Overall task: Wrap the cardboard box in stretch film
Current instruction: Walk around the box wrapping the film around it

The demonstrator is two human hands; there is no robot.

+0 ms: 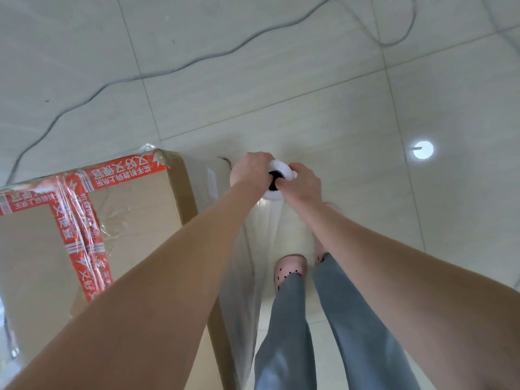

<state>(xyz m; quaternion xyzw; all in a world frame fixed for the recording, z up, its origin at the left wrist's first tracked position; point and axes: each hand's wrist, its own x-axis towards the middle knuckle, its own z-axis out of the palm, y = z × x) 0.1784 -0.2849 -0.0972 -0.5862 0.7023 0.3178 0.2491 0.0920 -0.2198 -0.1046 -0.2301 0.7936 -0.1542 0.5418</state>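
Seen from the head camera, both hands grip the top end of an upright stretch film roll [278, 175]: the left hand [250, 173] and the right hand [305, 184] curl round its rim. Film [244, 263] stretches from it along the side of the cardboard box [132, 220], which stands on the tiled floor [281, 80] at left, sealed with red tape [84, 220].

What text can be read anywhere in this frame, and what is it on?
"又好又便宜": large white characters on the red tape across the top of the box, seen inverted and repeated along the strips; this is a best reading.
Smaller characters beside them on the tape: too blurred to read.
White label on the box's side: too small and skewed to read.
Roll: no print visible.
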